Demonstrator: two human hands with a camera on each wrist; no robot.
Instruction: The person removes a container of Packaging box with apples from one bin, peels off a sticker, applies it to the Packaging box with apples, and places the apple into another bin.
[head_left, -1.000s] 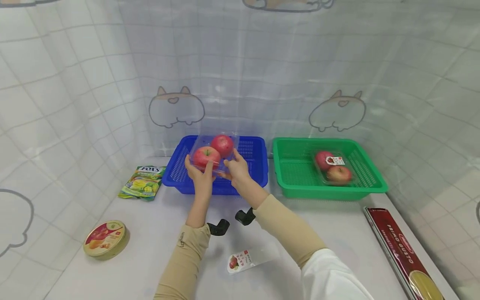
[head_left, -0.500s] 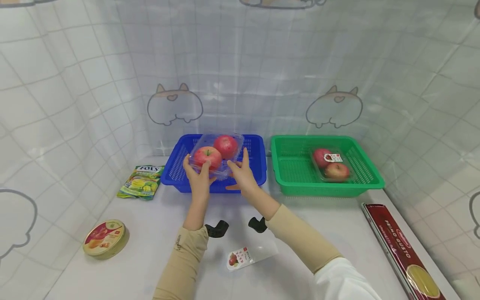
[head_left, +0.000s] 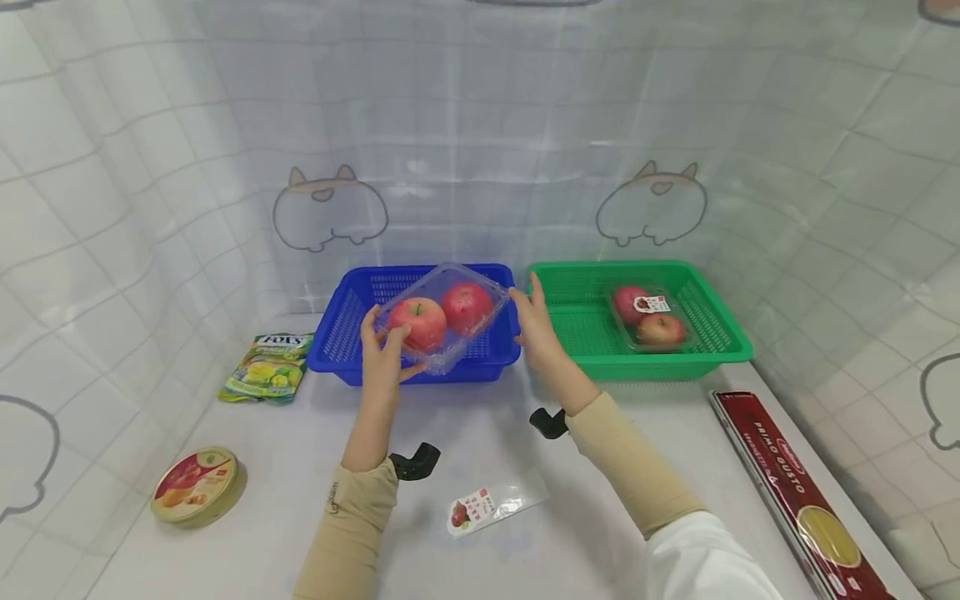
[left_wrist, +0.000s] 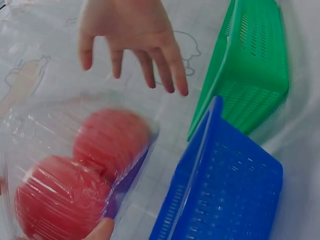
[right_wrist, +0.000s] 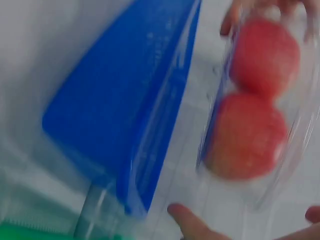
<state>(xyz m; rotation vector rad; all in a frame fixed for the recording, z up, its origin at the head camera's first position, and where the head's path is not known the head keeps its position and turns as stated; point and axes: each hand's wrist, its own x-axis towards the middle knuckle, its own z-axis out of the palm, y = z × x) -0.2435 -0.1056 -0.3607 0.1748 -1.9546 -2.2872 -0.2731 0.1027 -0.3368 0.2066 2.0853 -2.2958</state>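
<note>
Two boxed apples [head_left: 441, 321] in left hand [head_left: 382, 354]

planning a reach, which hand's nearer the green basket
Right. The right hand is near the left end of the green basket; the left hand, holding the apple pack, is farther left.

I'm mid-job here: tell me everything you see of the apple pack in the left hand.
The apple pack is a clear, shiny, plastic-looking box holding two red apples side by side. The left hand grips one end, thumb on top. It sits askew to the blue basket, overlapping it in the head view, though the wrist views show a gap. The right hand is close but not touching it.
</note>
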